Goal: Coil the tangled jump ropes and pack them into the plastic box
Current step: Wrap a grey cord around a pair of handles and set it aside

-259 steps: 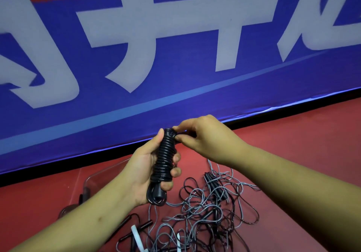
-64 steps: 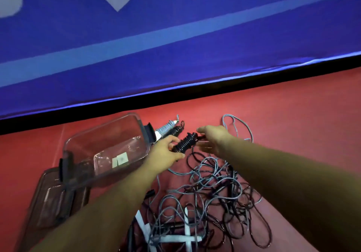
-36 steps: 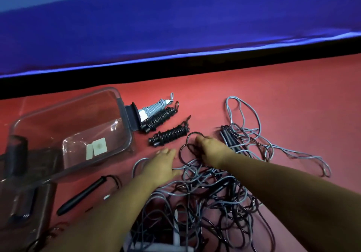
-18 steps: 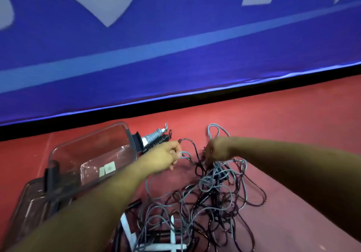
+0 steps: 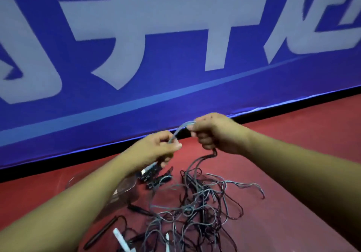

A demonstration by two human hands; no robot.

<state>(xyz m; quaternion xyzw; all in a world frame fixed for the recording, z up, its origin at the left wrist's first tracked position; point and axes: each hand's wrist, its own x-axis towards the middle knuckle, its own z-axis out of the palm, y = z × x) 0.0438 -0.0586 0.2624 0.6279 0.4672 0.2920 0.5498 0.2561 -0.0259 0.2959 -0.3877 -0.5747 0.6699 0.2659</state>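
Both hands are raised above the red floor, a short stretch of grey rope (image 5: 180, 128) running between them. My left hand (image 5: 156, 147) pinches one end of that stretch. My right hand (image 5: 213, 132) grips the other, with dark and grey strands hanging from its fist down into the tangled pile of jump ropes (image 5: 191, 210). The clear plastic box (image 5: 125, 189) lies on the floor, mostly hidden behind my left forearm. Coiled ropes (image 5: 156, 177), black and white-grey, lie on the floor just right of the box.
A blue banner (image 5: 136, 95) with large white characters stands upright just behind the work area, its black base along the floor. A loose black handle (image 5: 101, 232) and white handles (image 5: 122, 239) lie at the near side of the pile. Red floor stretches to the right.
Both hands have lifted from the pile, raising a grey rope section and trailing strands. The view has tilted up toward the banner.
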